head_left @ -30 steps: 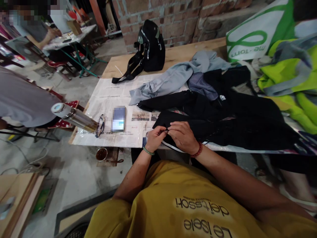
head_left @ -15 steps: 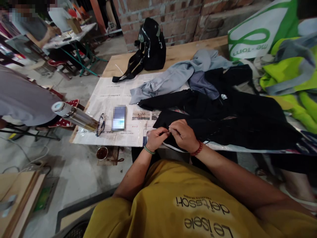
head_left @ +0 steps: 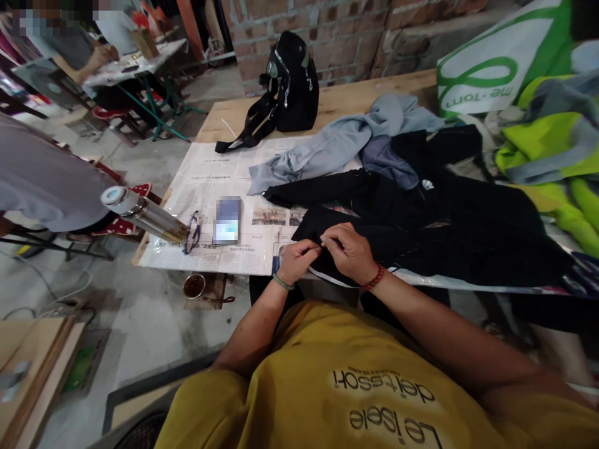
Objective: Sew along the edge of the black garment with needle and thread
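A black garment [head_left: 449,231] lies spread along the near edge of the table, one end of it between my hands. My left hand [head_left: 296,262] is closed, thumb and forefinger pinched at the cloth's edge. Just right of it, my right hand [head_left: 352,254] is also closed in a pinch, its fingertips close to the left ones. Whatever the right fingertips hold is too small to make out. Below the hands runs a pale strip along the garment's edge.
Newspaper under clear plastic covers the tabletop [head_left: 163,252]. Left of my hands are a phone [head_left: 228,221], glasses [head_left: 191,232] and a steel flask [head_left: 143,213]. Behind lie a grey garment [head_left: 322,146], a black bag [head_left: 297,84] and a white-green bag [head_left: 486,78]. A person sits at left.
My right fingertips have lifted slightly away from the left ones. My left hand keeps its pinch in nearly the same place. The whole view has shifted a little.
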### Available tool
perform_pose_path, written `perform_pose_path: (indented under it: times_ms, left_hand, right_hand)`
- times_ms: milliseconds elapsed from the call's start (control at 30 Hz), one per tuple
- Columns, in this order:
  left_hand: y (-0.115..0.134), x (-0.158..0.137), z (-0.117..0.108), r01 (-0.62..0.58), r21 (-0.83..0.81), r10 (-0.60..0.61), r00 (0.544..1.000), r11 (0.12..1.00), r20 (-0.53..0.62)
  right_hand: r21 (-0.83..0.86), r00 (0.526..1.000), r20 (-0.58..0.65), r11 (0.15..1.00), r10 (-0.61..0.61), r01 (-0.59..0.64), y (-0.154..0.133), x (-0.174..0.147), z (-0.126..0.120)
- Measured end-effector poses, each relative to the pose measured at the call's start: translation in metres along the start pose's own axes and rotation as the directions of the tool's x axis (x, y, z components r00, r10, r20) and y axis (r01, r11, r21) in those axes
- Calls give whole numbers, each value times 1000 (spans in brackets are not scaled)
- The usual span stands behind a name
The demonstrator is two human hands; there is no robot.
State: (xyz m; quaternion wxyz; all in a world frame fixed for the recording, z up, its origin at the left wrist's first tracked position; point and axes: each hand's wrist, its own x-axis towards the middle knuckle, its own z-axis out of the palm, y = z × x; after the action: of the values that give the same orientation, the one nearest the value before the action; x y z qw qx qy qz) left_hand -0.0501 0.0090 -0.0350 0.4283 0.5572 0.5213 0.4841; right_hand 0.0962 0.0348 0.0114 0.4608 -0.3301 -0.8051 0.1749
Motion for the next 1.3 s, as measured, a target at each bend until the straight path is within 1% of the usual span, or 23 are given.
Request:
perform_pose_path:
  times_ms: [67, 133, 200, 233, 267, 333, 400, 500, 567, 633, 667, 700, 800, 867, 933, 1033, 1100, 1167, 1200, 1267, 1300]
  left_hand:
    - [2, 0, 0, -19, 74, 17, 1000, 997, 25]
    - [3, 0, 1, -19, 87, 18, 1000, 996, 19]
    - [3, -1, 1, -2, 47, 3, 1000, 999, -9]
    - [2, -1, 1, 9, 21, -9, 1000, 1000, -26]
    - [2, -1, 1, 21, -4, -21, 999, 1000, -40]
    - [0, 0, 1, 36, -48, -38, 998, 998, -56]
    - [-2, 0, 1, 37, -101, -44, 997, 994, -63]
    - [-6, 1, 2, 30, -163, -44, 995, 986, -84]
    - [-7, 2, 3, 32, -174, -49, 994, 984, -97]
    - [-8, 2, 3, 40, -174, -57, 994, 984, -96]
    - [-8, 2, 3, 43, -169, -59, 994, 985, -91]
    - [-8, 2, 3, 43, -159, -57, 995, 986, -85]
    - [-7, 1, 2, 29, -109, -37, 997, 994, -66]
    - [-7, 1, 1, 24, -70, -28, 998, 997, -53]
    - [-7, 1, 0, 24, -40, -26, 999, 999, -44]
    - [-7, 0, 0, 27, -11, -28, 999, 1000, -44]
    - [-6, 1, 1, 27, 3, -26, 998, 1000, -54]
    - [-3, 1, 1, 21, 12, -21, 998, 1000, -53]
    - [-2, 1, 1, 17, 12, -16, 999, 1000, -48]
    - [0, 1, 2, 8, 8, -8, 999, 1000, -33]
    - [0, 1, 2, 3, 8, -2, 999, 1000, -32]
  right_hand:
    - [-5, 1000, 13, 1000, 5, -5, -1, 1, -1]
    - [14, 999, 22, 999, 49, -49, -1, 2, -1]
    - [64, 986, 30, 984, 163, -165, 1, 0, -1]
    - [113, 970, 42, 963, 240, -243, 3, -1, 0]
    - [177, 946, 65, 929, 318, -325, 5, -2, 1]
    - [317, 887, 128, 829, 444, -461, 11, -6, 3]
    - [412, 837, 175, 733, 518, -541, 16, -10, 4]
    - [462, 787, 192, 654, 586, -599, 16, -15, 7]
    - [533, 743, 186, 569, 643, -626, 13, -16, 9]
    - [621, 699, 173, 475, 694, -624, 9, -15, 12]
    - [650, 686, 166, 445, 708, -616, 7, -14, 12]
    - [664, 682, 162, 432, 713, -610, 6, -13, 13]
    - [653, 696, 175, 446, 697, -612, 7, -12, 12]
    - [626, 716, 199, 476, 669, -618, 9, -14, 12]
    - [581, 751, 200, 541, 630, -608, 12, -16, 11]
    - [473, 807, 158, 674, 569, -568, 12, -19, 10]
    - [360, 866, 84, 796, 493, -488, 10, -18, 7]
    - [221, 939, -3, 916, 344, -335, 7, -16, 3]
    - [153, 967, -30, 957, 253, -246, 6, -14, 1]
    - [52, 994, -43, 994, 101, -98, 6, -12, -2]
    - [21, 998, -32, 998, 53, -53, 6, -11, -2]
